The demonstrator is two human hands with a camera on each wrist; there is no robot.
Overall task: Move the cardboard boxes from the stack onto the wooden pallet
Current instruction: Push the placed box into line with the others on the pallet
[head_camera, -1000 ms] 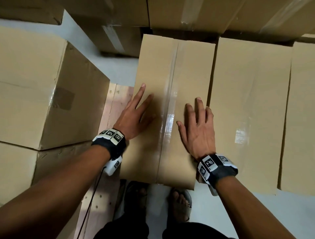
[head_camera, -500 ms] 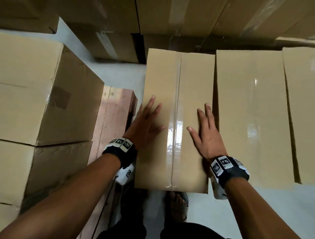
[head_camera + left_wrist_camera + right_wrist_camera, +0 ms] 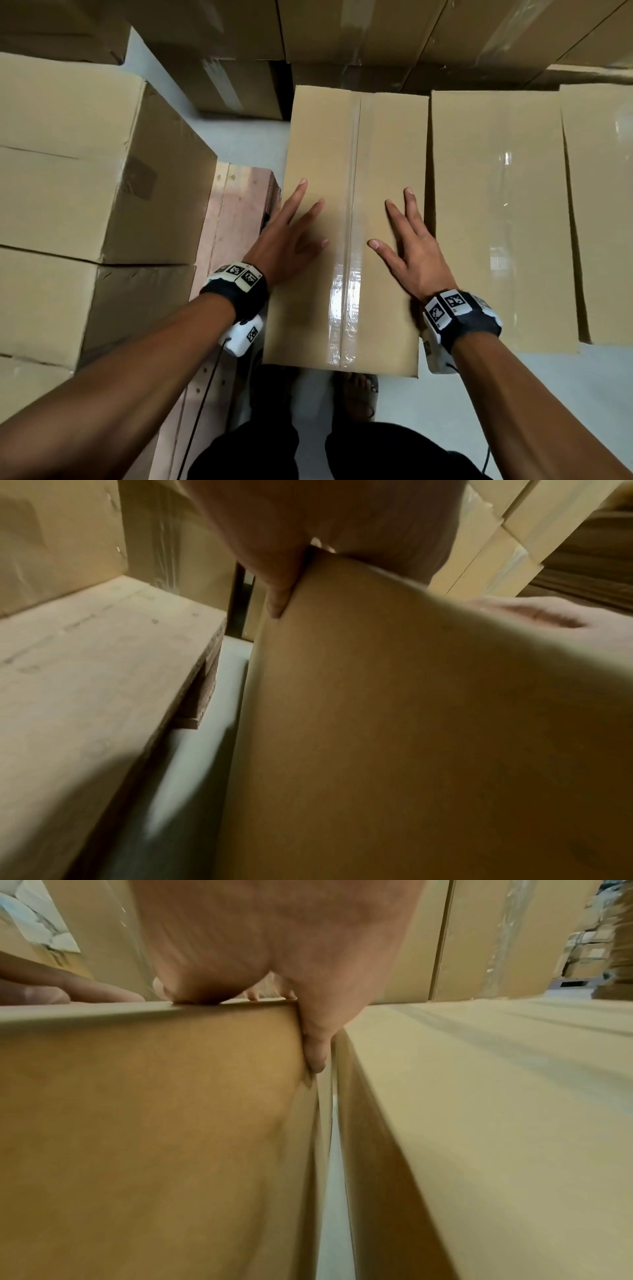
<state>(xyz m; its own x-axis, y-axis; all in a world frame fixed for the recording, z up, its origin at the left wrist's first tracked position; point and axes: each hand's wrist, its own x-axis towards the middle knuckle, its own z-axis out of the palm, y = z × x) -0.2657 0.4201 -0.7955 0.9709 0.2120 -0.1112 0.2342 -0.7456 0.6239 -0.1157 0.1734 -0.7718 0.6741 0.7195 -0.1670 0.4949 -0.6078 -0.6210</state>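
A tall taped cardboard box (image 3: 356,154) stands on the floor between the wooden pallet (image 3: 239,205) and a row of like boxes. My left hand (image 3: 291,236) lies flat on its top at the left edge, fingers straight. In the left wrist view one finger (image 3: 278,601) hangs down the box's (image 3: 411,723) left side, above the gap to the pallet (image 3: 85,669). My right hand (image 3: 407,246) lies flat at the top's right edge. In the right wrist view one finger (image 3: 316,1056) reaches down the box's (image 3: 154,1110) right side.
Stacked boxes (image 3: 85,154) fill the pallet's left part, leaving a bare strip at its right edge. A neighbouring box (image 3: 496,205) stands close on the right, with only a narrow slit between. More boxes (image 3: 376,31) are stacked behind. My sandalled feet (image 3: 356,394) are just before the box.
The box now sits straighter, and more of the pallet shows to its left. My right hand has slid out to the top's right edge. Both hands stay flat on the top.
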